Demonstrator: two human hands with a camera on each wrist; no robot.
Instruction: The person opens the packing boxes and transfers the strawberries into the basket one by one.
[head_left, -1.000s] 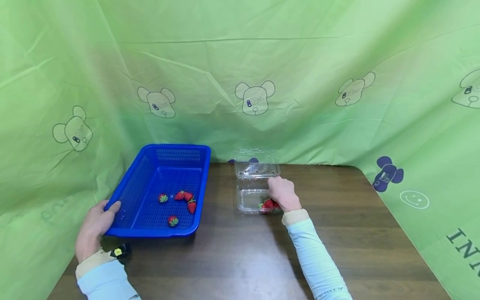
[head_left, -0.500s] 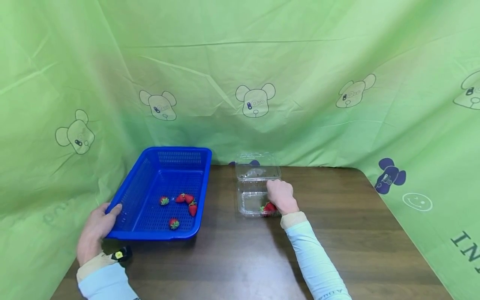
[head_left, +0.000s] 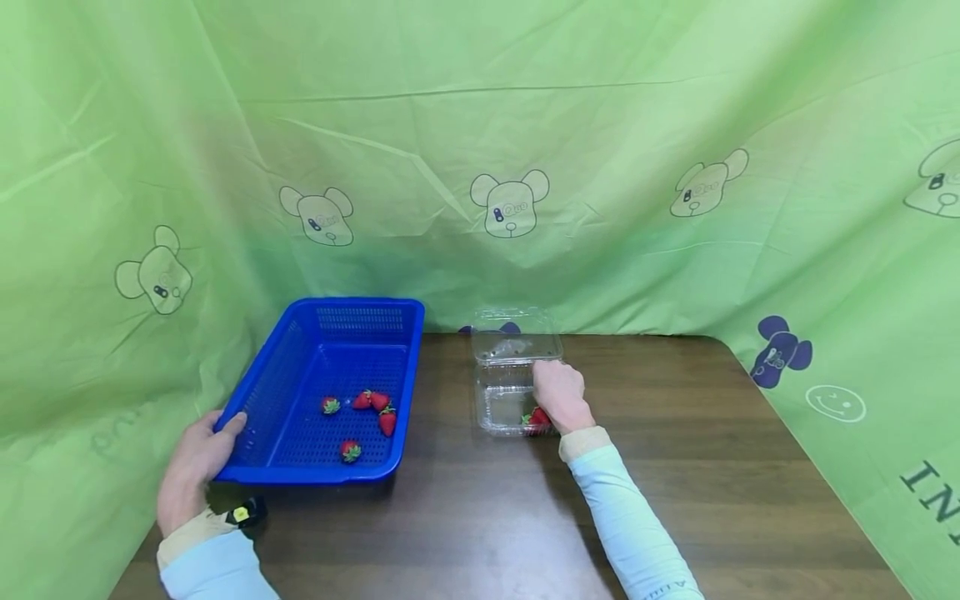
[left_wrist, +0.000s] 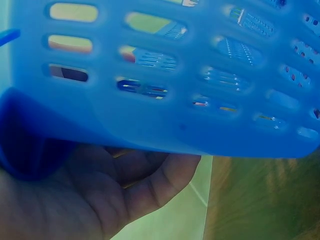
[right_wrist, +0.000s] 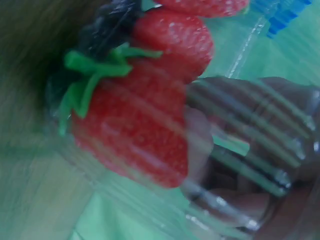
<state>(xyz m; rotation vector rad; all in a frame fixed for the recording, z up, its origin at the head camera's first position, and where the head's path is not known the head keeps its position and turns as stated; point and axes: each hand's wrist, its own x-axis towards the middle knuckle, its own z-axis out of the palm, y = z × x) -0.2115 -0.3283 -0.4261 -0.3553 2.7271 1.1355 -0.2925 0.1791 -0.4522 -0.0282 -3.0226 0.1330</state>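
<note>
At the left in the head view, my left hand point(head_left: 197, 461) grips the near-left corner of a blue perforated basket point(head_left: 321, 475), thumb over the rim. Curled fingers point(left_wrist: 162, 185) lie below the rim in the left wrist view. Several strawberries point(head_left: 351, 451) lie scattered on its floor. My right hand point(head_left: 561, 393) reaches down into the right side of a clear plastic clamshell box point(head_left: 487, 408). Strawberries point(right_wrist: 140, 120) show through its wall in the right wrist view. The right fingers are curled, one fingertip against a strawberry; whether they hold one is unclear.
The clamshell's lid point(head_left: 517, 333) stands open at the back against the green printed curtain point(head_left: 600, 283). A small black object with a yellow mark point(head_left: 242, 512) is by the left wrist. Brown tabletop point(head_left: 480, 517) stretches in front of both containers.
The whole scene shifts slightly down as the head view tilts. My right hand stays in the clamshell, moving only slightly, and covers more of the strawberries. My left hand keeps its grip on the basket.
</note>
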